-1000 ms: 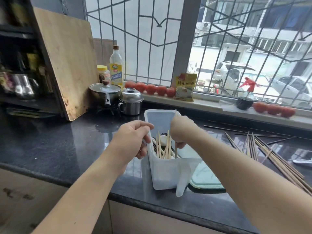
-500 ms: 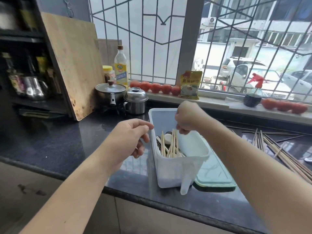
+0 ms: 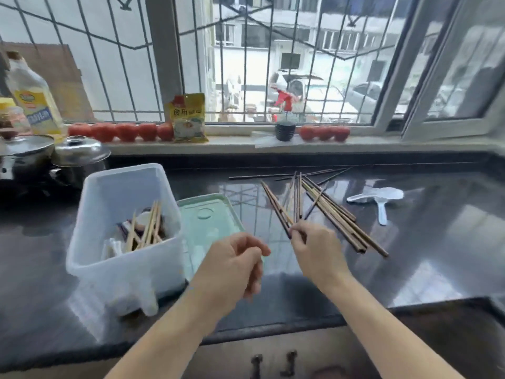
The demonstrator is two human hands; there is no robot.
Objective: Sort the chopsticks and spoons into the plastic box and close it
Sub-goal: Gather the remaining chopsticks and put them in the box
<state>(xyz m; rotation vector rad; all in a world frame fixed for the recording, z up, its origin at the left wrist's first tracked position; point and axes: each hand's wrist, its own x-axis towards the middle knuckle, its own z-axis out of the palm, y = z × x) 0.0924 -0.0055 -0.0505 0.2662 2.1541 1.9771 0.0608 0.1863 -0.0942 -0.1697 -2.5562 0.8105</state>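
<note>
Head view:

- The right hand (image 3: 318, 248) is seen low over the table (image 3: 410, 242), at the near end of the loose chopsticks (image 3: 332, 214). Its fingers (image 3: 297, 231) are curled and pinched on the near ends of two dark chopsticks at the left edge of the pile.
- The pinched pair (image 3: 274, 205) is seen slanting away from the fingers, up and to the left, with the far ends towards the window.
- The rest of the pile is fanned out on the table just right of the hand; most long axes run from the near right to the far left, and a few thin dark ones lie almost crosswise at the far side.
- The left hand (image 3: 235, 265) is held above the near table edge, beside the right hand but apart from it. Its fingers are loosely curled with thumb near forefinger; nothing can be made out in them.
- The box (image 3: 90, 258) stands open at the left, well apart from both hands. Pale chopsticks (image 3: 149, 228) lean nearly upright inside it, tips up, with other blurred items beneath.
- The green lid (image 3: 207, 222) lies flat just right of the box.
- Two white spoons (image 3: 378, 196) lie on the table to the right of the pile, untouched.
</note>
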